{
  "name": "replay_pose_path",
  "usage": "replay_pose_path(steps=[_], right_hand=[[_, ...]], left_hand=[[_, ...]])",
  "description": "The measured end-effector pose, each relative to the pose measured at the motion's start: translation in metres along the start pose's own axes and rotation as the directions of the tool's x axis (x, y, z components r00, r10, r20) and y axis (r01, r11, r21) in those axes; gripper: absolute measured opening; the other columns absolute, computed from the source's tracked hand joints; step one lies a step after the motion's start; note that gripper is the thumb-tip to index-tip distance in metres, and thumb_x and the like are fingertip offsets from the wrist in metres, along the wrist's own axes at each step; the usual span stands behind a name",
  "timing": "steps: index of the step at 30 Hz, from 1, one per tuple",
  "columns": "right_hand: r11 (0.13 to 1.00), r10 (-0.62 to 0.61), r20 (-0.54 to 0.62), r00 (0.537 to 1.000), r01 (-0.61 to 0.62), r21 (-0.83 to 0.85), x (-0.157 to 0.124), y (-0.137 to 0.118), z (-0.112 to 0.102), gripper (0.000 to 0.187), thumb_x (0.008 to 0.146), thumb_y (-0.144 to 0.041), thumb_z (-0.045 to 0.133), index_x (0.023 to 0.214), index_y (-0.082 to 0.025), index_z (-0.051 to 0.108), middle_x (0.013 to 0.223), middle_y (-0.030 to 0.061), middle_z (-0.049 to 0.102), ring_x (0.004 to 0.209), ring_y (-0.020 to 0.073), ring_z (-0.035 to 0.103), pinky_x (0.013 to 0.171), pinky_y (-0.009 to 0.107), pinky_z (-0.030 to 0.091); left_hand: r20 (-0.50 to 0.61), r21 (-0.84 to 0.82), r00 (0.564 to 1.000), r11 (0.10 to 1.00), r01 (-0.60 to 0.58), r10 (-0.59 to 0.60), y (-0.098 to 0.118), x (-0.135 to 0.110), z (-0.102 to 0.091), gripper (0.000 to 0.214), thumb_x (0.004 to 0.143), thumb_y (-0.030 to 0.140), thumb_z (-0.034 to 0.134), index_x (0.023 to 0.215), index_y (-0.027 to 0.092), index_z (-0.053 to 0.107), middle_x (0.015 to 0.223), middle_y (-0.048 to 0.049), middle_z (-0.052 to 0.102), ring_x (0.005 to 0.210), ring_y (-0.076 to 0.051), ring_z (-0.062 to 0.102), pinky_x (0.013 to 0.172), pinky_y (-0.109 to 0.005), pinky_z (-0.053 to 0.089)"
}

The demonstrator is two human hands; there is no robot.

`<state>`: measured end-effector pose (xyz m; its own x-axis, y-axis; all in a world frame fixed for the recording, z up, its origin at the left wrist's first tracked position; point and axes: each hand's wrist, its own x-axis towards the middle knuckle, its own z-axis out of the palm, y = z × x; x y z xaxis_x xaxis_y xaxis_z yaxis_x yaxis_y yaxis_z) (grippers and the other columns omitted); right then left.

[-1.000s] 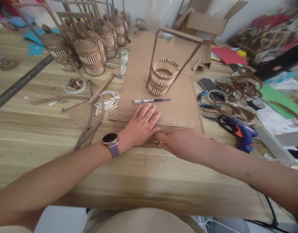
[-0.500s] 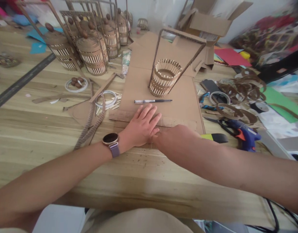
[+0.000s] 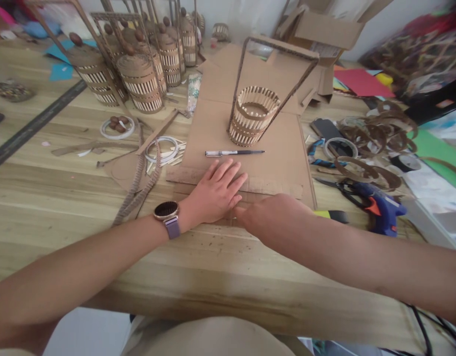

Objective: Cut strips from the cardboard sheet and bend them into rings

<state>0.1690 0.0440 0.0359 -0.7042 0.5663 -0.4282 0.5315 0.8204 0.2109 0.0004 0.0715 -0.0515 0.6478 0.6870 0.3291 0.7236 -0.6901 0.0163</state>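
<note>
My left hand (image 3: pixel 219 193), with a watch (image 3: pixel 166 211) on its wrist, lies flat with its fingers spread on a cardboard strip (image 3: pixel 278 189). Close to its right, my right hand (image 3: pixel 269 213) is curled low over the near edge of the cardboard. Its fingers point down and inward, and whatever they grip is hidden. Under the strip lies a large cardboard sheet (image 3: pixel 207 126). Just beyond my left fingertips rests a pen (image 3: pixel 235 153). Farther back on the sheet stands a round slatted basket (image 3: pixel 252 129) with a tall cardboard handle.
Several lidded slatted lanterns (image 3: pixel 139 86) stand at the back left. Tape rings (image 3: pixel 161 150) and corrugated strips (image 3: pixel 133 200) lie left of the sheet. To the right are a blue glue gun (image 3: pixel 386 207), scissors (image 3: pixel 342 187), a phone (image 3: pixel 326 129) and coiled cardboard strips (image 3: pixel 369 133).
My right hand has shifted slightly to the right, opening a small gap from my left hand. The left hand stays pressed in place. The view has tilted a little.
</note>
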Motion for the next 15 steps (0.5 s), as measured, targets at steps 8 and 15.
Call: replay_pose_path(steps=[8, 15], right_hand=[[1.000, -0.005, 0.019, 1.000, 0.005, -0.007, -0.005, 0.002, 0.001, 0.034, 0.078, 0.004, 0.059, 0.101, -0.020, 0.067, 0.076, 0.0045, 0.076, 0.063, 0.0240, 0.073, 0.043, 0.030, 0.035], [1.000, 0.021, 0.080, 0.997, -0.023, 0.021, -0.011, 0.011, 0.008, 0.032, 0.076, 0.000, 0.064, 0.100, -0.021, 0.066, 0.071, 0.0032, 0.074, 0.061, 0.0239, 0.072, 0.041, 0.028, 0.031]], left_hand=[[0.026, 0.002, 1.000, 1.000, -0.012, 0.012, 0.000, -0.001, -0.001, 0.051, 0.103, 0.035, 0.043, 0.146, 0.008, 0.047, 0.155, -0.0206, 0.042, 0.145, -0.037, 0.033, 0.120, -0.057, 0.023], [0.010, -0.006, 1.000, 1.000, -0.018, 0.018, -0.001, -0.001, 0.000, 0.051, 0.103, 0.035, 0.043, 0.145, 0.008, 0.048, 0.154, -0.0214, 0.042, 0.145, -0.038, 0.033, 0.120, -0.058, 0.023]])
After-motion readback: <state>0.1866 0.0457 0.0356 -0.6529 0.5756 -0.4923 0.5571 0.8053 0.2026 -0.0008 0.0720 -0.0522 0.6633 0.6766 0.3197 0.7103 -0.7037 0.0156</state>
